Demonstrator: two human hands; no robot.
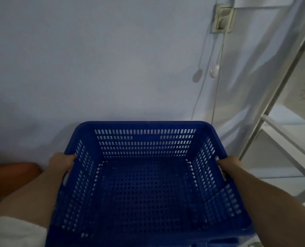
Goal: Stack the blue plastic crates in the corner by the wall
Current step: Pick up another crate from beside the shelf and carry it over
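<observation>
A blue plastic crate (144, 184) with perforated walls and floor fills the lower middle of the head view, empty inside, its far rim close to the pale wall. My left hand (61, 163) grips its left rim near the side handle. My right hand (229, 165) grips the right rim at the opposite handle. Both forearms run down toward the bottom corners. What lies under the crate is hidden.
The pale blue wall (112, 59) stands straight ahead. A wall socket (223, 18) with hanging cords and a white switch (214, 70) is at upper right. A white metal shelf frame (280, 132) stands to the right. An orange-brown object (14, 173) sits low at the left.
</observation>
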